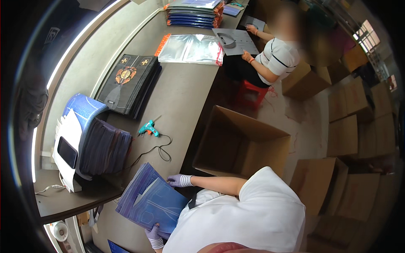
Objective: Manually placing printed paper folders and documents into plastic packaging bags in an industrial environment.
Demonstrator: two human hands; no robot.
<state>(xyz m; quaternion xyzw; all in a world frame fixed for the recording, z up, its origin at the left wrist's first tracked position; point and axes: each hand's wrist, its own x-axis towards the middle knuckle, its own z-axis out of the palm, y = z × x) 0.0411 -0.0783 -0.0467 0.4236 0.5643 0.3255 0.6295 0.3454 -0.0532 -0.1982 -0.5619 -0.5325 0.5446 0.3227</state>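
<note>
Grey bench [185,90] carries supplies. My gloved hands, left hand [155,237] and right hand [180,180], closed on opposite edges of the blue printed card stack [149,200], keep it squared.

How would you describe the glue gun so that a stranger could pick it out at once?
Start at the long grey table running up the picture. Near its middle, between the dark stack of printed folders and the open cardboard box, lies the glue gun. It alone is small, teal, pistol-shaped, and trails a black cord.
</note>
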